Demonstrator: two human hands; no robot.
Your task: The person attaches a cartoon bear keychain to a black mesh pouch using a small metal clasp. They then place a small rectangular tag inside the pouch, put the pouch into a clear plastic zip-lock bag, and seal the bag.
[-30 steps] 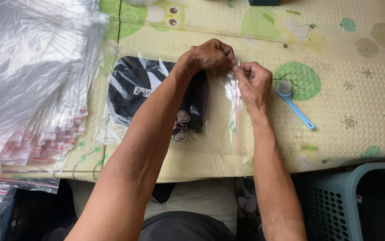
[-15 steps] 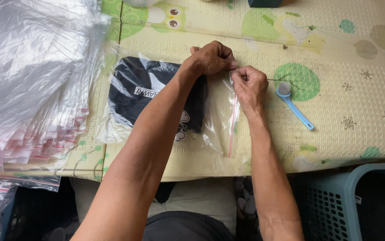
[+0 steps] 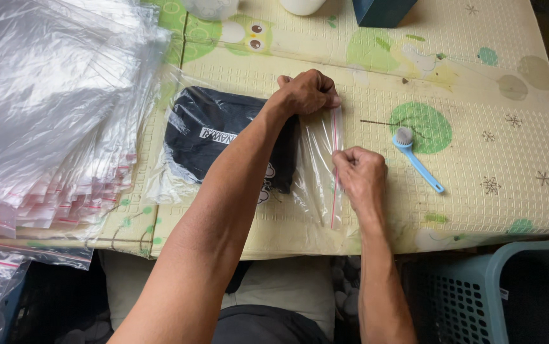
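While the left hand (image 3: 306,92) pins the top end of the red seal strip (image 3: 335,172), the right hand (image 3: 360,175) pinches it midway, both grips closed on the clear bag (image 3: 313,159) lying flat on the worktop (image 3: 478,76) with dark clothing (image 3: 211,137) inside. Best to slide slowly with even pressure, keeping the plastic taut and wrinkle-free.
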